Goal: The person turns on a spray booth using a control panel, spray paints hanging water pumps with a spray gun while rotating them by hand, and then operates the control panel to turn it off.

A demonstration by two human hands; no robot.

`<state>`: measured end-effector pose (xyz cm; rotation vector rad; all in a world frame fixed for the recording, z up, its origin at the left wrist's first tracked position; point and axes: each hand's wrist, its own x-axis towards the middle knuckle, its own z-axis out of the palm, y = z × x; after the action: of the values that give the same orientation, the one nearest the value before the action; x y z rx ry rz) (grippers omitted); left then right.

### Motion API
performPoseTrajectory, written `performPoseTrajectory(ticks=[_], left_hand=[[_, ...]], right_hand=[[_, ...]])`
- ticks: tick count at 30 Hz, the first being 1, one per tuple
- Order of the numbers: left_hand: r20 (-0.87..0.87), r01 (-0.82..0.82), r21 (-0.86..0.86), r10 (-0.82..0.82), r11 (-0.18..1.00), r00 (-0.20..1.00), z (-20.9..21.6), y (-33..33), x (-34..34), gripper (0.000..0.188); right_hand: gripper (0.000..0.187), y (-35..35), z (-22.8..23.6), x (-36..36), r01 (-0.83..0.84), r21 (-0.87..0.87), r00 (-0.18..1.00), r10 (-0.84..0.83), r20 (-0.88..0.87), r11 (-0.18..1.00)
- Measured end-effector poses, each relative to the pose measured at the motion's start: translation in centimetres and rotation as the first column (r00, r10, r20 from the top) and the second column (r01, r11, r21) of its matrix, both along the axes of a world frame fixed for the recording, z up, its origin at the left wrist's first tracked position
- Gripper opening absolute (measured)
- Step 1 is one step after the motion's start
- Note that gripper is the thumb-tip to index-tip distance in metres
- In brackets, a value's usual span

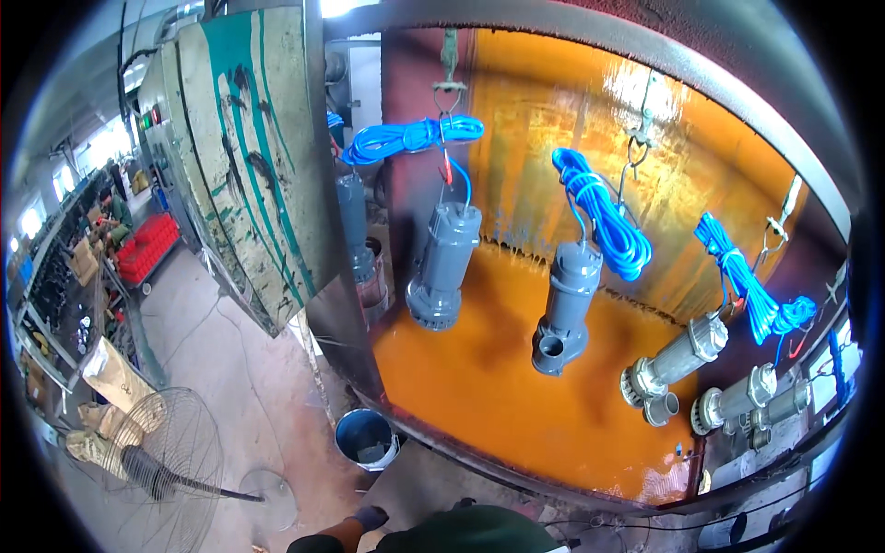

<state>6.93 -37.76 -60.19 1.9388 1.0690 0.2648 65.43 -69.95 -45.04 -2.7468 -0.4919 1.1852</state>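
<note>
My left hand (371, 518), in what looks like a dark glove, shows at the lower edge below a blue bucket (367, 440); its fingers cannot be made out. My right hand is out of view. In front of me several submersible pumps hang from hooks, each with a coiled blue cable. One dark grey pump (444, 267) hangs at centre, and another dark grey pump (566, 304) hangs to its right with its round outlet facing me. Farther right are paler metallic pumps (678, 364), hanging tilted. Neither hand is seen touching a pump.
Behind the pumps stands an orange-coated booth wall (535, 138) above an orange basin (498, 369). A paint-streaked panel (249, 157) rises at left. A wire-cage fan (171, 452), red crates (147, 247) and a person (115, 217) are farther left.
</note>
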Motion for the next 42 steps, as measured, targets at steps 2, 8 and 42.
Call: performPoseTrajectory(ticks=[2, 8, 42], left_hand=[[-0.130, 0.150, -0.194, -0.176, 0.970, 0.976, 1.6, 0.1, -1.2, 0.047], [-0.279, -0.054, -0.513, -0.107, 0.857, 0.954, 6.8, 1.4, -2.2, 0.063], [-0.512, 0.329, -0.427, -0.525, 0.842, 0.680, 12.7, 7.6, 17.6, 0.045]], right_hand=[[0.062, 0.0, 0.2, 0.1, 0.012, 0.005, 1.000, -0.012, 0.000, 1.000], [0.059, -0.2, 0.0, 0.4, 0.026, 0.017, 0.999, -0.025, -0.031, 1.000], [0.031, -17.3, 0.9, -2.2, 0.472, 0.062, 0.870, -0.453, -0.197, 0.879]])
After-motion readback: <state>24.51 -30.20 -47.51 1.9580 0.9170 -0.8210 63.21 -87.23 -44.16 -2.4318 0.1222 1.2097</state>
